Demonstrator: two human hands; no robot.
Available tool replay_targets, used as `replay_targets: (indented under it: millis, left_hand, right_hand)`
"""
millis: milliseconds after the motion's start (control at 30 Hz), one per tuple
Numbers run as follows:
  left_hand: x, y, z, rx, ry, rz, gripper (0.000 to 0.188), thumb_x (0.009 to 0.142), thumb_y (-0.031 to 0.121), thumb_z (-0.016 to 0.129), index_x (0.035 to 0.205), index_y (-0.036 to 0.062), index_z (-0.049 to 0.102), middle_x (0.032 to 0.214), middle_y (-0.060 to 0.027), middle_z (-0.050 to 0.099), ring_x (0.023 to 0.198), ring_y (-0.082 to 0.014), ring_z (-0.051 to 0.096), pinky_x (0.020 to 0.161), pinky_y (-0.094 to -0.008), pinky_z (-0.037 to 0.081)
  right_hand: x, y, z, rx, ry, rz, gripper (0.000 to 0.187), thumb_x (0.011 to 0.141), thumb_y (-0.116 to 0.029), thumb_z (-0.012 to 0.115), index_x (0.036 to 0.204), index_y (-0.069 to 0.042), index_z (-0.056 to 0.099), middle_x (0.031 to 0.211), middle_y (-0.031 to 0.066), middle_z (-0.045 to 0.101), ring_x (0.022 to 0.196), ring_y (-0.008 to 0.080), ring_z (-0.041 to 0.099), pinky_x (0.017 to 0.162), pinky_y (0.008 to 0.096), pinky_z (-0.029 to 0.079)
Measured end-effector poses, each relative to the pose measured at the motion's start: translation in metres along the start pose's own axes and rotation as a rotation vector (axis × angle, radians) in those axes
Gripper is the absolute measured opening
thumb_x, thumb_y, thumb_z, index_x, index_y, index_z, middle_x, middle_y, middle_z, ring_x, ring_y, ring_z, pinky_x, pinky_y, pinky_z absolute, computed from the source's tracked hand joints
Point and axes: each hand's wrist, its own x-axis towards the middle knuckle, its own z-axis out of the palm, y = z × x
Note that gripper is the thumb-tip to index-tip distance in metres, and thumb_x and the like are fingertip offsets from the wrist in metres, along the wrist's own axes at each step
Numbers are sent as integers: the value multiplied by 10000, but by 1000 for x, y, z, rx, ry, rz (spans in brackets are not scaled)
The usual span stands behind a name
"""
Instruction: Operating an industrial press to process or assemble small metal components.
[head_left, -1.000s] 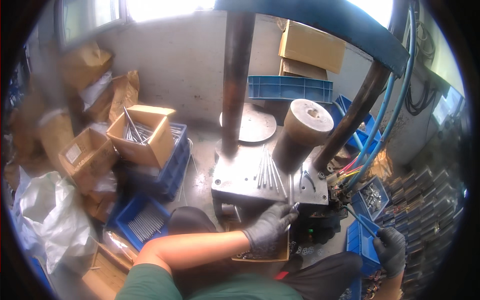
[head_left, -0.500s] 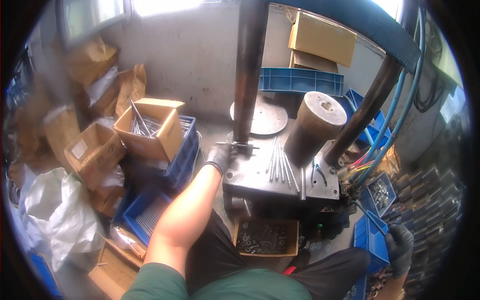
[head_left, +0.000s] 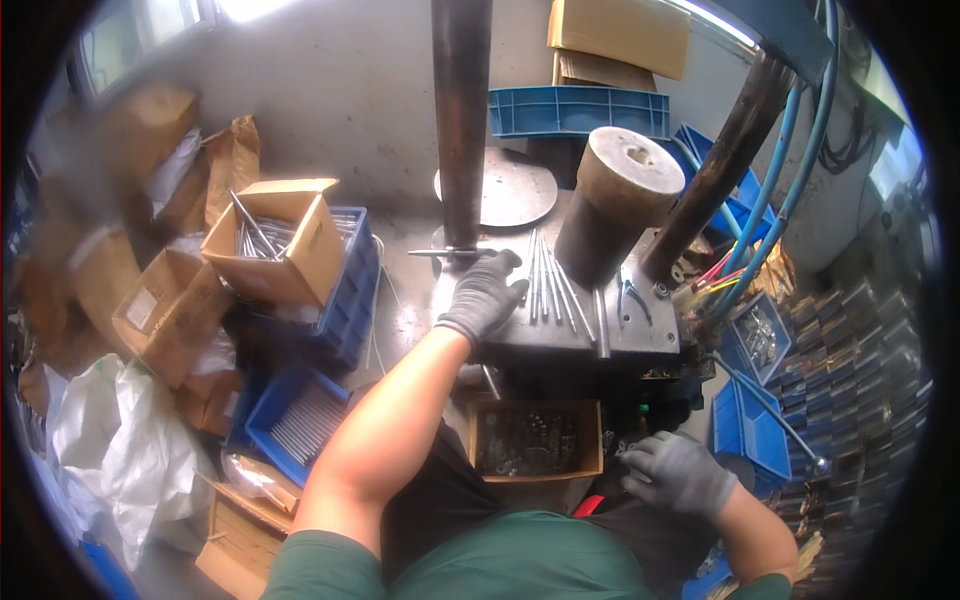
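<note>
While slim silver metal rod (head_left: pixel 432 252) stretches left-right over grey steel desk (head_left: pixel 530 339), grey-gloved left hand (head_left: pixel 484 297) nearer, fingers at rod's right end, clamped or not, can't tell; grey-gloved right hand (head_left: pixel 684 474) well apart, fingers half-curled, hold unclear.

Wall (head_left: pixel 345 110): grey, marked | Window (head_left: pixel 150 40): upper left, hazy | Light (head_left: pixel 252 8): white glare, top edge | Floor (head_left: pixel 402 345): grey

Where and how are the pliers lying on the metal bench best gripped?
Probably by both handles, from the near side: the pliers lie head away, handles spreading toward the viewer, while a large metal cylinder stands beyond them, to the left.
</note>
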Motion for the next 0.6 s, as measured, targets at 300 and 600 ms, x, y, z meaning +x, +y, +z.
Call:
replay_targets:
  millis: [300,600]
  left_hand:
    - [19,21,17,372,-230,25,330,995,203,582,1296,146,705,1319,-175,657,1266,-355,616,1103,-461,492]
    - [8,31,15,287,-328,-28,553,847,120,712,1357,-20,551,1293,-331,587,1208,-436,646,1063,-467,531]
  right_hand:
    - [141,90,210,53,-604,107,364,922,-313,653,1150,-47,753,1106,208,751,1062,395,716,914,486,568]
    - [185,108,341,17,-404,251,475,882,-339,687,1255,-48,740,1328,224,690,1232,364,671,1074,447,519]
